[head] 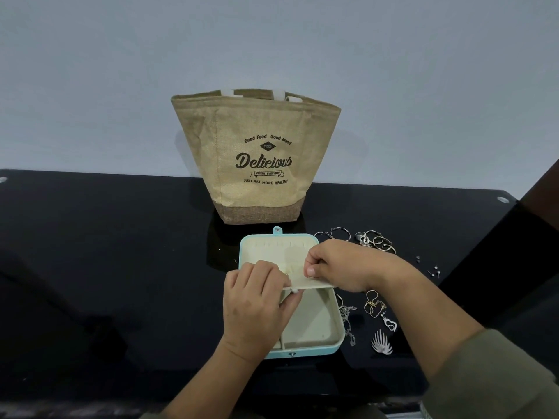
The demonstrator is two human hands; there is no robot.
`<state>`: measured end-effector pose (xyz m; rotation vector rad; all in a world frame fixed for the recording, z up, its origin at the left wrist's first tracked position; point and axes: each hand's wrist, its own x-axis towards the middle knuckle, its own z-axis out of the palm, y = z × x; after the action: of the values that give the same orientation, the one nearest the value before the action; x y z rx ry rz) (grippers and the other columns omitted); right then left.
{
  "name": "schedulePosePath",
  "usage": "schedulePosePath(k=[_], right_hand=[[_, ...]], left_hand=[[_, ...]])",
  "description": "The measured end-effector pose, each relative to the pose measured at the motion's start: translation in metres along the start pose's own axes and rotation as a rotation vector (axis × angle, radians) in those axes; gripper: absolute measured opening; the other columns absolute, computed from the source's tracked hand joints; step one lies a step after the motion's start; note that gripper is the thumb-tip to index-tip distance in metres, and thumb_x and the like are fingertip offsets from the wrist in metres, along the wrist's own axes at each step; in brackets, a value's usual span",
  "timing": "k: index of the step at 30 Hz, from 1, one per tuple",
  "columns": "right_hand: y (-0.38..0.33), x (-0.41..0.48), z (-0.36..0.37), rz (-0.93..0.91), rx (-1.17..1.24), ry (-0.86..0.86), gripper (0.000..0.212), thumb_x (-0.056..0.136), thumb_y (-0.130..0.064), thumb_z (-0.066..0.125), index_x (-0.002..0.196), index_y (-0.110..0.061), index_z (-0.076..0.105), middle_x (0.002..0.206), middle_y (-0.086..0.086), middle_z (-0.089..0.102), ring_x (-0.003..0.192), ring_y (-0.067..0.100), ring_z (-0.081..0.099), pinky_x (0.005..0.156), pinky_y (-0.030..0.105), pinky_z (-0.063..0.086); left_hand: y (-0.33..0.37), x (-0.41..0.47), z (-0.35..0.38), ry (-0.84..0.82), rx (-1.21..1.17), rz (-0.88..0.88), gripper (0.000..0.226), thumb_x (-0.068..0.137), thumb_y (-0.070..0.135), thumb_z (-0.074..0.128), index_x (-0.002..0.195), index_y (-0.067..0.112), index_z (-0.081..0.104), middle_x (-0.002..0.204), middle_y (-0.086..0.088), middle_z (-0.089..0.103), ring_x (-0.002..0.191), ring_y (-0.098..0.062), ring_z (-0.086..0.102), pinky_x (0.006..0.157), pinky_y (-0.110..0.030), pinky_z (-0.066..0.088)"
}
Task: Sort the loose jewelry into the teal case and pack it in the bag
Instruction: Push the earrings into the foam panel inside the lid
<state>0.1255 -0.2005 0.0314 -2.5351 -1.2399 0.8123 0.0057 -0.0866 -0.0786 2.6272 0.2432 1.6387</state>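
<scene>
Open teal case on a glossy black counter, pale grey wall behind.
My left fingers curl round the cream panel over the case, just before the burlap bag; my right fingers pinch that panel too; rings, pendants and studs lie loose at right.

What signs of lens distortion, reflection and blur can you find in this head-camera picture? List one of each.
Head view: the far edge of the black table bows, a wide-angle effect; its glossy top faintly mirrors the burlap bag; the sleeve at lower right is soft, while the left hand and right hand on the teal case are sharp.
</scene>
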Motion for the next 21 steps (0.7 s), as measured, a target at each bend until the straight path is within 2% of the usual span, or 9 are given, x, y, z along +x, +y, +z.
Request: schedulePosePath(k=[5, 10, 14, 17, 21], right_hand=[[0.0002, 0.0034, -0.0022, -0.034, -0.022, -0.004, 0.012, 0.096, -0.029, 0.055, 0.095, -0.023, 0.066, 0.088, -0.011, 0.062, 0.072, 0.002, 0.052, 0.063, 0.018, 0.039], [0.0037, 0.0057, -0.0021, -0.048, -0.017, -0.02, 0.011, 0.094, -0.031, 0.059, 0.087, -0.026, 0.066, 0.076, -0.015, 0.06, 0.066, 0.001, 0.052, 0.061, 0.016, 0.038], [0.004, 0.0059, -0.0028, -0.054, 0.006, -0.03, 0.011, 0.094, -0.028, 0.058, 0.086, -0.028, 0.066, 0.074, -0.016, 0.06, 0.064, 0.0, 0.051, 0.061, 0.016, 0.037], [0.0043, 0.005, -0.0015, -0.068, 0.007, -0.012, 0.012, 0.095, -0.027, 0.057, 0.089, -0.027, 0.066, 0.081, -0.014, 0.063, 0.069, 0.001, 0.053, 0.063, 0.017, 0.04], [0.0057, 0.004, 0.0005, -0.068, -0.024, -0.002, 0.013, 0.095, -0.028, 0.056, 0.095, -0.024, 0.068, 0.094, -0.009, 0.067, 0.084, 0.007, 0.058, 0.077, 0.023, 0.046]], left_hand=[[-0.0003, 0.0005, 0.0004, 0.019, -0.01, -0.011, 0.03, 0.071, 0.028, 0.081, 0.068, 0.017, 0.053, 0.069, 0.0, 0.055, 0.059, -0.018, 0.045, 0.056, -0.032, 0.032], [0.001, 0.0003, -0.0006, 0.01, 0.001, -0.011, 0.026, 0.07, 0.024, 0.08, 0.064, 0.015, 0.057, 0.069, 0.0, 0.056, 0.059, -0.018, 0.046, 0.056, -0.032, 0.033], [-0.0001, 0.0, -0.0012, 0.015, -0.012, -0.01, 0.026, 0.069, 0.023, 0.08, 0.065, 0.016, 0.055, 0.069, 0.0, 0.055, 0.06, -0.018, 0.046, 0.057, -0.032, 0.033], [-0.0003, -0.0001, -0.0015, 0.018, -0.014, -0.008, 0.025, 0.069, 0.023, 0.08, 0.066, 0.016, 0.056, 0.07, 0.0, 0.056, 0.061, -0.018, 0.046, 0.058, -0.031, 0.033], [0.0013, 0.0013, -0.0017, 0.03, 0.005, 0.017, 0.022, 0.069, 0.025, 0.079, 0.065, 0.016, 0.059, 0.071, 0.0, 0.058, 0.061, -0.019, 0.048, 0.056, -0.033, 0.034]])
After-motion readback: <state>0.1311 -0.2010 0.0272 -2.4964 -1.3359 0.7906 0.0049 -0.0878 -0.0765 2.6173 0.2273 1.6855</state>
